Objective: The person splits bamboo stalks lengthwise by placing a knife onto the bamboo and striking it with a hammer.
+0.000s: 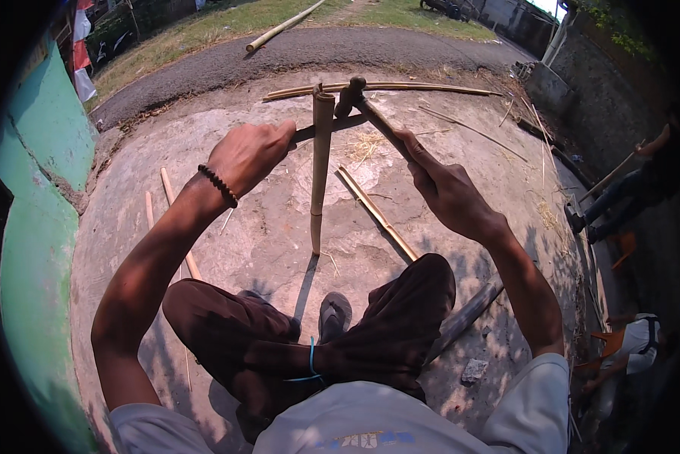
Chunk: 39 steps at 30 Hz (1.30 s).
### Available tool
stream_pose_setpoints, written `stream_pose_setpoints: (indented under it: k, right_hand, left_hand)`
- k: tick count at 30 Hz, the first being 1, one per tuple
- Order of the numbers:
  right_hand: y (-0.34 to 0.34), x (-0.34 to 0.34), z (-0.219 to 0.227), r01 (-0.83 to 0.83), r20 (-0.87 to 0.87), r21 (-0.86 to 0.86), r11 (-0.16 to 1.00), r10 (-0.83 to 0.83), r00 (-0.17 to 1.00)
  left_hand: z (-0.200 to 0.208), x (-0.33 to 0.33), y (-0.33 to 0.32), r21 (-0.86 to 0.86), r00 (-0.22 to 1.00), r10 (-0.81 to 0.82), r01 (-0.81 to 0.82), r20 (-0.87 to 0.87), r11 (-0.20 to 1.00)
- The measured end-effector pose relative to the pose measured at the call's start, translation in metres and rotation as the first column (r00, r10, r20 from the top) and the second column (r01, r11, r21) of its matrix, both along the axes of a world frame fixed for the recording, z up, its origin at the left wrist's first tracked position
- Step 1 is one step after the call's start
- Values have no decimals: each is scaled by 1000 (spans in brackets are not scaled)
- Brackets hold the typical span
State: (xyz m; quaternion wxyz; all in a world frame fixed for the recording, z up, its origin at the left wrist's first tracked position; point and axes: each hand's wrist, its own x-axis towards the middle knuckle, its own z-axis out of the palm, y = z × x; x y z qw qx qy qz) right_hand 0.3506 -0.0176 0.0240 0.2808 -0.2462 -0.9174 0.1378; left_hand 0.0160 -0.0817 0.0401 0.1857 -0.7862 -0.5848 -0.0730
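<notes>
My left hand (251, 157), with a dark bead bracelet on its wrist, is closed round the handle of a dark-bladed machete (349, 122). Its blade crosses an upright bamboo piece (320, 166) below the top end; whether it sits in a split or just behind the bamboo I cannot tell. In my right hand (455, 195) is a hammer (385, 130) with a wooden handle. The hammer's dark head is close to the bamboo's top, just above the blade's far part. The bamboo's lower end rests on the ground before my feet.
A split bamboo length (376, 212) lies to the right, long strips (431, 88) farther ahead. More strips (180, 219) lie left, near a green wall (37, 227). A bamboo pole (283, 27) lies beyond the paved path. Two people (627, 189) are at the right edge.
</notes>
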Motion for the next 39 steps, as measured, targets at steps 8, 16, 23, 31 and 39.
stream_pose_setpoints:
  k: [8,16,23,31,39]
  right_hand:
    - [-19,2,12,67,-151,9,998,-65,986]
    - [-23,-5,28,87,-324,3,996,-81,942]
    - [3,-8,-57,44,122,-139,989,-27,992]
    - [-17,-32,-32,69,-305,-29,997,-74,949]
    - [-29,-42,1,88,-356,-72,993,-108,928]
  left_hand:
    - [-18,7,4,-47,985,-52,60,166,997]
    - [-34,-11,1,5,980,-100,101,172,995]
    - [-65,-29,11,-11,987,-52,54,151,998]
    - [-65,-10,12,-85,979,-33,52,203,995]
    - [-86,-24,-14,-87,977,-14,33,211,996]
